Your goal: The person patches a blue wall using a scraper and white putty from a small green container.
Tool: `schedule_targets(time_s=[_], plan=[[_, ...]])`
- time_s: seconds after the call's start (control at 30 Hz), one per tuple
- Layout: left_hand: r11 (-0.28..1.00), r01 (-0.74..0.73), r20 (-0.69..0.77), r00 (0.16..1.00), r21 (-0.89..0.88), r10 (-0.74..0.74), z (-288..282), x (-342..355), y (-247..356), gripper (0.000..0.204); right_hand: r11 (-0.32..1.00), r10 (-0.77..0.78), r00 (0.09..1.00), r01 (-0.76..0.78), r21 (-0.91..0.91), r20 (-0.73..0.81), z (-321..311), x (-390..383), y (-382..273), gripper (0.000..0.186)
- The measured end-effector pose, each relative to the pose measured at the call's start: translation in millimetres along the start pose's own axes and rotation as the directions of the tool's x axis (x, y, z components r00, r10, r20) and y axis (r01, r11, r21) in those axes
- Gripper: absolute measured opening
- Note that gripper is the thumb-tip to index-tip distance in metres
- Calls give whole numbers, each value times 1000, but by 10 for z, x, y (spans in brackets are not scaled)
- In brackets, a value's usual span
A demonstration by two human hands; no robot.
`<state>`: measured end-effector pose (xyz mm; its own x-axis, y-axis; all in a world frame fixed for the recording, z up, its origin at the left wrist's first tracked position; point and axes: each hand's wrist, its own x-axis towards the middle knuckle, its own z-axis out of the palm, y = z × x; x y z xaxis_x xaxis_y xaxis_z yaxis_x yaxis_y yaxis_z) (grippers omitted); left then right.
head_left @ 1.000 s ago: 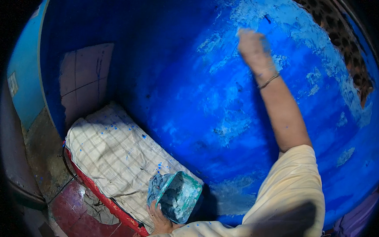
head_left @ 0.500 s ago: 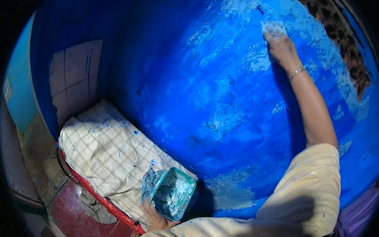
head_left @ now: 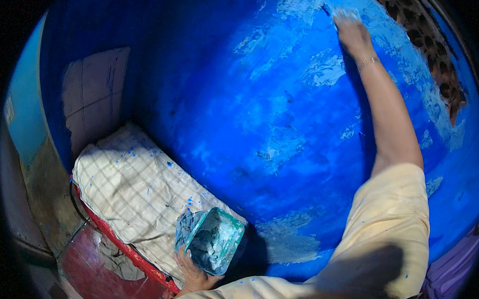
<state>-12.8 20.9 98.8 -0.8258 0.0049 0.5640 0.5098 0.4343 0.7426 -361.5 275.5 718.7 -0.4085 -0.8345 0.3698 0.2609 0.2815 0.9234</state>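
Observation:
My right hand, a bracelet at its wrist, is raised far up against the blue wall. Its fingers close on a whitish flat thing, blurred, whose exact kind I cannot make out; it presses on a pale, rough patch. Low down, my left hand grips the near left side of a green square plastic tub. Grey-white paste is smeared over the tub's inside. Beside the tub's left wall hangs or lies a crumpled grey-blue cloth.
A paint-spotted checked sheet covers a long, red-edged piece of furniture along the wall. Red floor shows at lower left. A leopard-print cloth lies at the upper right, and purple cloth at the lower right.
My right hand has slid slightly upward along the wall with the whitish thing, the arm reaching further. My left hand still holds the tub, almost in the same place.

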Motion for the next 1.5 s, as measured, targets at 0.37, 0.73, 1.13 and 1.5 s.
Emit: schedule_targets(time_s=[0.37, 0.73, 1.13, 1.5], plan=[[1000, 18, 51, 999, 11, -18, -32, 12, 1, 118, 922, 290, 936, -217, 320, -200, -599, 477, -125, 34], [999, 16, 57, 998, 32, -18, -3, -60, -20, 118, 934, 356, 934, -355, 49, -25, 106, 882, -772, 26], [998, 52, 57, 997, 25, -53, -6, -69, -28, 118, 786, 558, 820, -572, 233, 131, -309, 1432, -932, 23], [998, 48, 51, 997, 39, -50, -5, -78, -34, 116, 888, 385, 892, -428, 166, 237, -517, 1338, -1539, 18]])
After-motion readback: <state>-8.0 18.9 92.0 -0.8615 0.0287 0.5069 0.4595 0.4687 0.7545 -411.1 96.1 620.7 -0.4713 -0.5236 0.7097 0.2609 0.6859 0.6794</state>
